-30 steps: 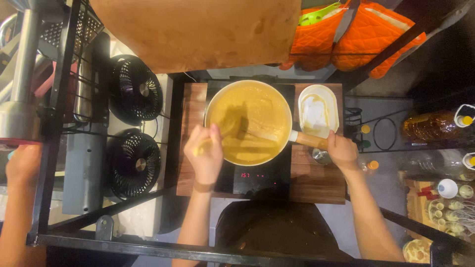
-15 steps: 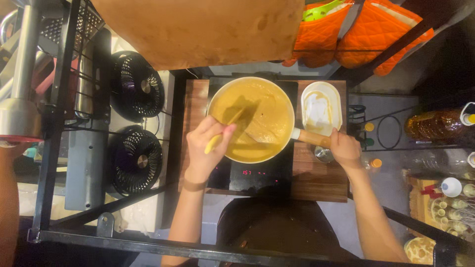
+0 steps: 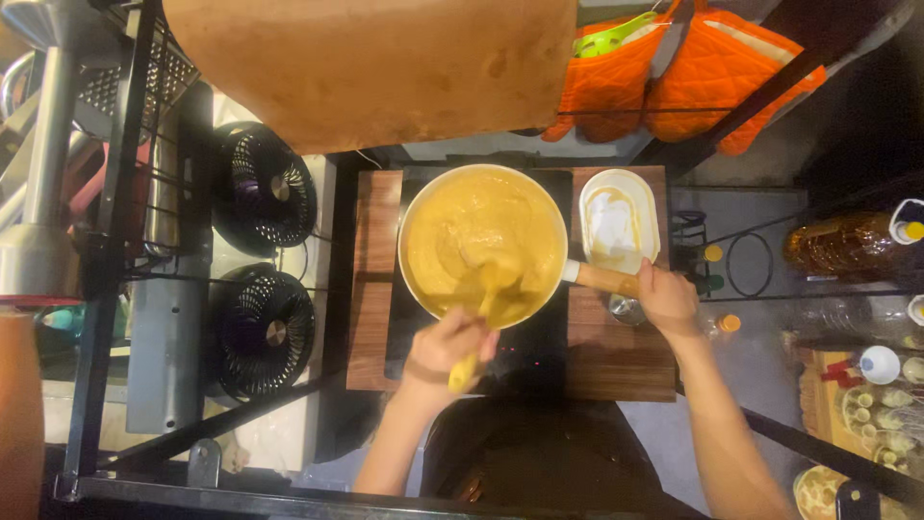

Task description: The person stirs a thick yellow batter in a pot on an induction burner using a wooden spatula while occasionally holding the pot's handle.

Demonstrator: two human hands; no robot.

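Head view: you look straight down on a stove set into a wooden bench (image 3: 371, 289), with your two hands low in the frame.
Fans: two black fans (image 3: 262, 260) stand well to the left of your left hand, beside a black metal rack (image 3: 115, 193).
Left hand: your left hand (image 3: 448, 347) is closed around the yellow handle of a spatula (image 3: 481, 318), whose blade sits in the near edge of the mixture.
Pot: the white saucepan (image 3: 483, 246) lies just ahead of your left hand, on the dark cooktop (image 3: 539, 347).
Pot contents: a thick, smooth orange-yellow batter fills it nearly to the rim.
Progress: the mix looks evenly blended and thickened, so stirring seems well along; it remains in the pot, not poured out.
Right hand: your right hand (image 3: 664, 300) is clamped on the pot's wooden handle (image 3: 606, 279).
Dish: a white oval dish (image 3: 621, 220) just beyond your right hand holds only a pale smear of residue, apparently emptied.
Far right: a bottle of amber liquid (image 3: 842, 241) and small jars stand well right of that hand.
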